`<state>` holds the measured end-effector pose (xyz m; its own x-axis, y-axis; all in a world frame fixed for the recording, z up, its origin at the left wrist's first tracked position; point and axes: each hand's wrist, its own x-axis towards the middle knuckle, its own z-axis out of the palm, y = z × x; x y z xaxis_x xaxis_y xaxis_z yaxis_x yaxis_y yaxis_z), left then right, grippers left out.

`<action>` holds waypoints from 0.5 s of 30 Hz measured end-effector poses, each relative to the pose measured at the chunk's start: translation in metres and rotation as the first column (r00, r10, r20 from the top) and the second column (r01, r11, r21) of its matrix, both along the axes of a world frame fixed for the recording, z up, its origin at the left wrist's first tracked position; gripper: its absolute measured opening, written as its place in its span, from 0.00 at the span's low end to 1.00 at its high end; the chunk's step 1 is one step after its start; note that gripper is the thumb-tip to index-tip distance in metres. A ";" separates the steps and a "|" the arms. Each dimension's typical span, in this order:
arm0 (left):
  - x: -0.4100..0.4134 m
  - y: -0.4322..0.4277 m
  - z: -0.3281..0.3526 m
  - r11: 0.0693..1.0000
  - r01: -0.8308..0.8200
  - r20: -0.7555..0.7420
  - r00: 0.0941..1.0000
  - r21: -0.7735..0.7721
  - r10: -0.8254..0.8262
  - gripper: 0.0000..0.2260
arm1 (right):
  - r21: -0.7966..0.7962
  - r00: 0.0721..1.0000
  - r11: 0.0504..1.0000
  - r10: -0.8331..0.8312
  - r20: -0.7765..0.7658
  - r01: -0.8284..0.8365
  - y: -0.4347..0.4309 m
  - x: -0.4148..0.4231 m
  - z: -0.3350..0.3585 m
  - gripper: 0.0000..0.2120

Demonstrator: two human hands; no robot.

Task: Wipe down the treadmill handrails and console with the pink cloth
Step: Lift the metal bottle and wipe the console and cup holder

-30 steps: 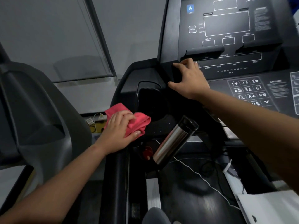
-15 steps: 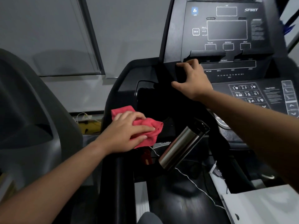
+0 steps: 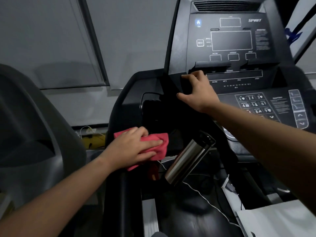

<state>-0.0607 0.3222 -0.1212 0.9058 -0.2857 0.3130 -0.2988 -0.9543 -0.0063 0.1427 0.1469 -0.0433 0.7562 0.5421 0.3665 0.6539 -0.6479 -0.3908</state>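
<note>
View: head camera, looking down over both forearms.
Cloth: the crumpled pink cloth [image 3: 159, 142] lies at the upper end of the black left handrail [image 3: 119, 199], where the rail meets the console base, just beside a dark recessed pocket [image 3: 153, 113].
Left hand: the left hand [image 3: 131, 147] lies palm down on the cloth, its fingers [image 3: 152, 142] stretched nearly straight and pressing it flat, not curled round it.
Right hand: the right hand [image 3: 200, 93] holds the lower left edge of the black treadmill console [image 3: 230, 41], fingers bent over the edge, thumb spread below.
Console: white number keypad [image 3: 254, 104] just right of the right wrist; the display panels are dark.
Bottle: a brushed-steel cylindrical bottle with a black cap [image 3: 186, 158] leans tilted, just right of the cloth, between the two forearms.
Cord: a thin white cord [image 3: 205, 199] runs from beneath the bottle toward the lower right.
Lower right corner: a white sheet [image 3: 277, 219].
Left edge: a grey moulded machine housing [image 3: 34, 125].
</note>
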 end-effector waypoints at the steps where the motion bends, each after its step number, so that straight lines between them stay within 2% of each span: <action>1: -0.001 0.004 0.000 1.000 0.005 -0.001 1.000 -0.011 -0.005 0.21 | 0.002 1.000 1.000 0.004 -0.010 -0.004 -0.001 0.000 0.000 0.32; 6: 0.004 0.001 0.003 0.999 -0.007 -0.008 1.000 -0.043 0.007 0.26 | 0.028 0.993 0.994 0.105 -0.050 -0.103 -0.008 0.005 0.001 0.26; 9: 0.004 -0.001 0.002 0.998 -0.036 -0.001 0.999 -0.048 0.036 0.25 | -0.063 0.974 0.972 0.226 -0.035 -0.228 -0.035 0.009 -0.002 0.23; 11: 0.003 -0.003 0.001 0.998 -0.055 -0.001 0.998 -0.044 0.055 0.24 | -0.091 0.982 0.978 0.191 0.014 -0.189 -0.055 0.012 -0.007 0.24; 13: 0.004 -0.005 0.000 0.998 -0.057 0.005 0.998 -0.036 0.057 0.21 | -0.026 0.996 0.996 0.085 0.032 -0.084 -0.062 0.013 -0.010 0.24; 15: 0.008 -0.011 0.001 0.999 -0.035 0.010 0.999 -0.033 0.035 0.19 | -0.069 0.998 0.997 0.025 0.058 -0.021 -0.058 0.015 -0.011 0.22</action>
